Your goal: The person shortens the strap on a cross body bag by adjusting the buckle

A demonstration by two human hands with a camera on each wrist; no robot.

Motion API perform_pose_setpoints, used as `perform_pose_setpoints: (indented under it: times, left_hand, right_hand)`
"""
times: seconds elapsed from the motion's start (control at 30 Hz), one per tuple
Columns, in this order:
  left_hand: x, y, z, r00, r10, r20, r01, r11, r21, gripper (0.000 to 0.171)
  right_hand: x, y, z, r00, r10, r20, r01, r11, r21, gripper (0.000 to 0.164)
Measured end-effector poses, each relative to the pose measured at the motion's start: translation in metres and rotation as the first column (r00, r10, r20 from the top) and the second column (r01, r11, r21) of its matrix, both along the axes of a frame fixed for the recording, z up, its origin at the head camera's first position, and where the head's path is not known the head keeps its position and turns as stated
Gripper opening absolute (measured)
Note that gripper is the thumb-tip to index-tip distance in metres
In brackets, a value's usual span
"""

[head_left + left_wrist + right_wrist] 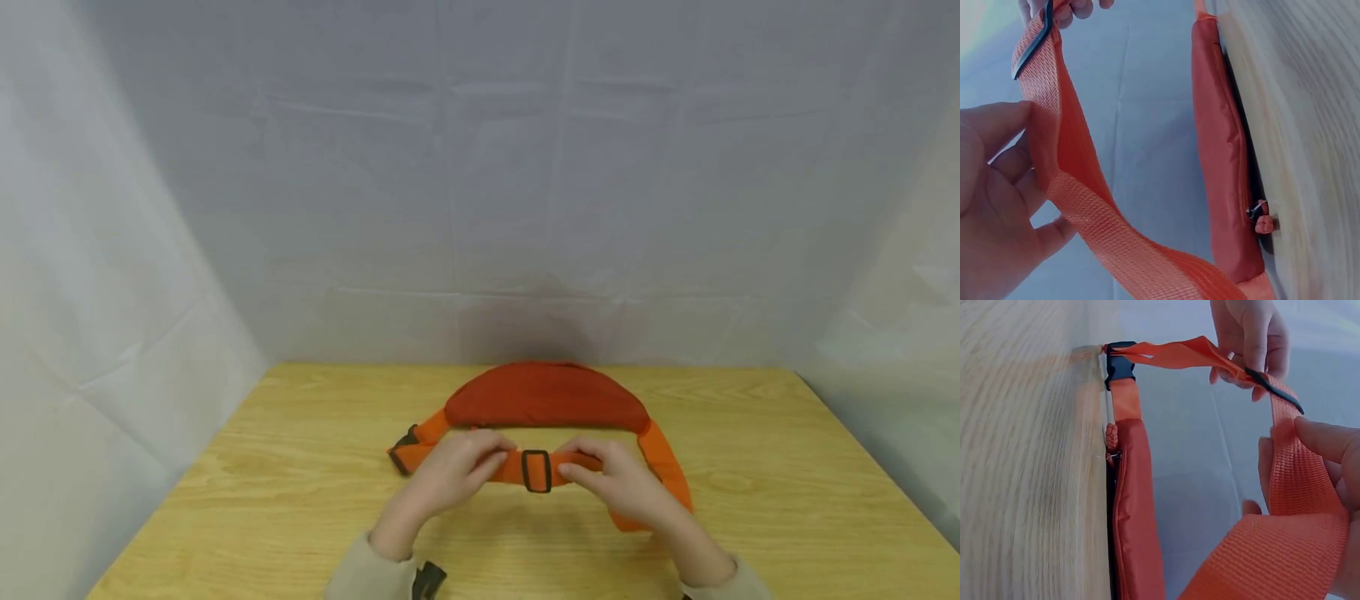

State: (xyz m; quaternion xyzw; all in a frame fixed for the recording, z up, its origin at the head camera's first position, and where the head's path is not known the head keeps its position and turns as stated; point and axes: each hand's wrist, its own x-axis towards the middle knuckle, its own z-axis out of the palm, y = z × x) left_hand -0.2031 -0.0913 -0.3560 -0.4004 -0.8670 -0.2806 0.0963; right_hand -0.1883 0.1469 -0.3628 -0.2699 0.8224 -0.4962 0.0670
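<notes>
A red waist bag (547, 396) lies at the back of the wooden table, its orange strap looping toward me. My left hand (453, 471) pinches the strap (1054, 125) between thumb and fingers on one side of a black slide adjuster (536, 472). On the adjuster's other side, my right hand (618, 479) pinches the webbing too, with the thumb close to the frame in the right wrist view. Held between both hands, this stretch of strap is raised above the table. A black side-release buckle (1120, 365) is fastened at the bag's left end.
The table (300, 500) carries the bag, with a pale cloth backdrop (495, 208) rising behind and on both sides. An orange zipper pull (1264, 224) hangs from the bag's zip. Toward the right, a wide strap section (667, 475) bends down to the tabletop.
</notes>
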Motion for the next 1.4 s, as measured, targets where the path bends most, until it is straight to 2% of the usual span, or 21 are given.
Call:
perform_pose_setpoints:
  times: [0.1, 0.3, 0.47, 0.57, 0.77, 1.0, 1.23, 1.4]
  left_hand:
    - [0.0, 0.002, 0.003, 1.0, 0.02, -0.005, -0.02, 1.0, 0.007, 0.016]
    - [0.0, 0.006, 0.005, 0.998, 0.039, 0.055, -0.042, 0.998, 0.047, 0.022]
    - [0.002, 0.009, 0.007, 0.995, 0.023, 0.101, -0.032, 0.996, 0.086, 0.042]
    - [0.003, 0.012, 0.009, 0.994, 0.027, 0.101, -0.037, 0.995, 0.095, 0.054]
    - [0.007, 0.017, 0.011, 0.996, 0.065, 0.064, -0.071, 0.994, 0.088, 0.06]
    - [0.007, 0.021, 0.009, 0.998, 0.06, -0.021, -0.056, 0.987, 0.152, 0.055]
    - [0.002, 0.021, 0.006, 0.985, 0.058, -0.165, -0.029, 0.984, 0.176, 0.057]
    - [-0.005, 0.022, 0.004, 0.979, 0.064, -0.195, -0.024, 0.98, 0.197, 0.054]
  right_hand:
    - [-0.004, 0.002, 0.0, 0.996, -0.009, 0.086, 0.014, 0.998, -0.061, 0.025]
    - [-0.01, 0.005, 0.0, 0.996, -0.003, 0.092, 0.015, 0.991, -0.13, 0.022]
    - [-0.012, 0.003, 0.003, 0.989, -0.034, 0.147, 0.06, 0.982, -0.179, 0.025]
    - [-0.011, 0.002, 0.006, 0.986, -0.034, 0.163, 0.067, 0.976, -0.206, 0.025]
    - [-0.01, 0.0, 0.011, 0.986, -0.016, 0.168, 0.058, 0.967, -0.249, 0.026]
    - [-0.01, 0.0, 0.013, 0.98, -0.043, 0.197, 0.097, 0.957, -0.273, 0.027]
    - [-0.012, 0.001, 0.015, 0.98, -0.057, 0.193, 0.109, 0.957, -0.269, 0.028]
    - [-0.018, 0.001, 0.015, 0.98, -0.07, 0.187, 0.116, 0.963, -0.244, 0.03]
